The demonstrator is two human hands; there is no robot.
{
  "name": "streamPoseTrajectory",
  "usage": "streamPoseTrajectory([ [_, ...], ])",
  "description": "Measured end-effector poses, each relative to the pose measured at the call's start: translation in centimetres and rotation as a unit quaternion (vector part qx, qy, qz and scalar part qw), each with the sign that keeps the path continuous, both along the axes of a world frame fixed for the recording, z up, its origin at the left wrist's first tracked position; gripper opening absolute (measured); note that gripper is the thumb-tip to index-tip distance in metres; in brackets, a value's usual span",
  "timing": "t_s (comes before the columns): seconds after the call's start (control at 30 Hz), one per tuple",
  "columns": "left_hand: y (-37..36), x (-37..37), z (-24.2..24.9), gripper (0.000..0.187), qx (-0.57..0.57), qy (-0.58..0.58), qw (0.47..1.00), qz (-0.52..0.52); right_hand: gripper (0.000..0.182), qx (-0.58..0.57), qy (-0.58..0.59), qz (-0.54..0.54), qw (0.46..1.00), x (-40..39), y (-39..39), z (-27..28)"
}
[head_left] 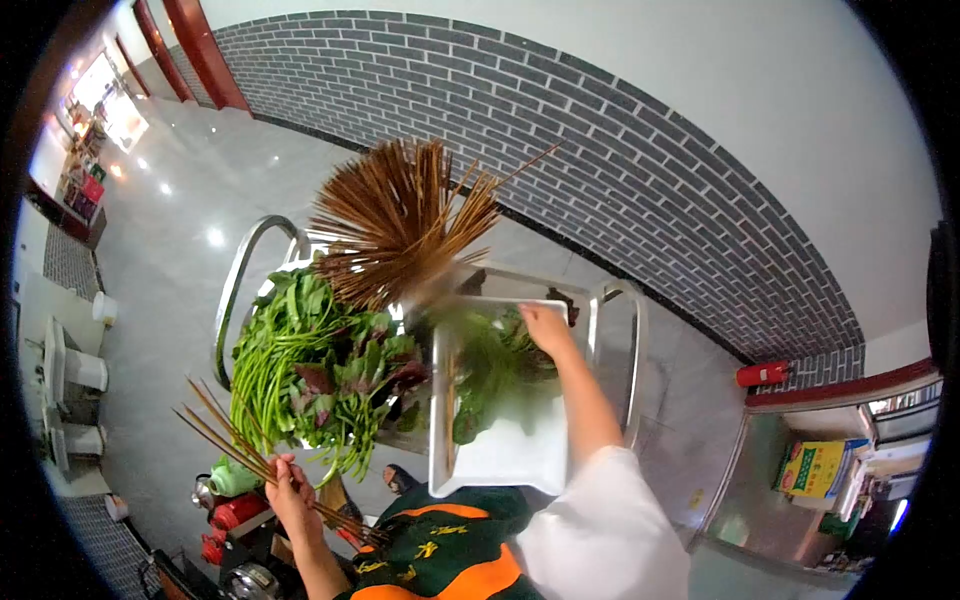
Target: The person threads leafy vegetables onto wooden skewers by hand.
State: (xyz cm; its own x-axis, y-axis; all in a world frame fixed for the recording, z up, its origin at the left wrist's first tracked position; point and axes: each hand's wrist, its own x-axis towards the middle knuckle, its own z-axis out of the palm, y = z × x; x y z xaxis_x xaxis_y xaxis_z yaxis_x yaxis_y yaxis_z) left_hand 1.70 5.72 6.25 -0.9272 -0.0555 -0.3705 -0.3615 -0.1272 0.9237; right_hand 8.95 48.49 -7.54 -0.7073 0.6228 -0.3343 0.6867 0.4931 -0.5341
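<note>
Several thin brown sticks are gripped in my left hand (288, 492), low at the left beside the greens. My right hand (543, 328) is over the far right part of a white tray (500, 464), its fingers closed at blurred green leaves (490, 385); what they pinch is too small to tell. Left of the tray lies a heap of long-stemmed greens (275, 360) with some purple leaves (372, 375). Behind both, a big bundle of brown sticks (390, 215) fans out upright; its lower end is blurred.
A metal cart with rails (640, 370) carries the greens and tray. Beyond it stands a grey brick wall (560, 120). A red fire extinguisher (762, 374) is at the right, a yellow box (812, 468) lower right. Thermoses (238, 512) stand at the lower left.
</note>
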Motion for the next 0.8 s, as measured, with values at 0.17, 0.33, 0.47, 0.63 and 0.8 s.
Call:
streamPoseTrajectory([
  [0.17, 1.1, 0.0, 0.2, 0.017, -0.007, 0.0, 1.0, -0.011, 0.033, 0.203, -0.048, -0.057, 0.976, 2.7, 7.6, -3.0],
  [0.33, 0.9, -0.3, -1.2, 0.013, -0.032, -0.01, 0.999, 0.013, 0.036, 0.078, 0.028, -0.062, 0.995, 5.2, 8.2, -8.7],
  [0.47, 2.4, 0.1, 2.0, 0.011, -0.046, -0.058, 0.997, 0.019, 0.021, 0.141, 0.03, -0.133, 0.981, 7.4, 7.8, -12.3],
  [0.63, 1.8, 0.0, 1.8, 0.015, -0.04, -0.05, 0.997, -0.053, 0.015, 0.237, 0.244, -0.116, 0.933, 4.0, -0.6, 1.3],
  [0.8, 1.2, 1.1, -0.1, 0.017, -0.015, -0.097, 0.993, -0.06, 0.016, 0.005, 0.292, 0.048, 0.955, 0.0, -13.8, 4.8],
])
